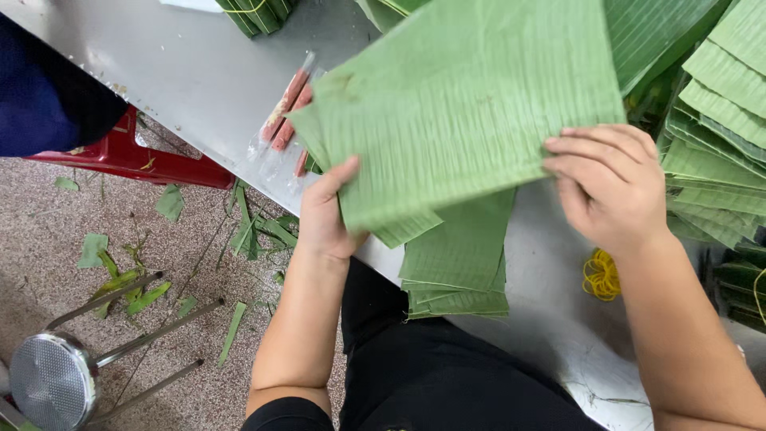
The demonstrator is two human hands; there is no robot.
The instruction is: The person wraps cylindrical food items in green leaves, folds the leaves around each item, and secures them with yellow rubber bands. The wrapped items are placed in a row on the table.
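holding a broad sheet of green leaf [463, 104] up over the grey metal worktop [191, 72], the person works with both hands. the left hand [325, 215] sits at 7 o'clock of the sheet, its grip clenched on the lower left edge with the thumb laid over the front face. the right hand [613, 185] is at 4 o'clock of the sheet, fingers curled onto the right edge, grasping it from that side. the sheet is slightly blurred, tilted, and covers much of the worktop's middle.

below the sheet, at 6 o'clock, a small stack of cut leaf pieces [459, 271] lies flat on the worktop near its edge. at 3 o'clock a tall pile of leaf sheets [718, 152] stands just beside the right hand. a bunch of yellow rubber bands [601, 275] lies on the worktop under the right wrist, at 5 o'clock of the held sheet. at 9 o'clock, a clear packet with reddish sticks [283, 112] lies partly behind the sheet.

off the worktop, at 8 o'clock, leaf scraps [120, 279] litter the speckled floor [48, 231], with a metal stool [56, 379] tipped on its side and a red stool [136, 156] nearby.
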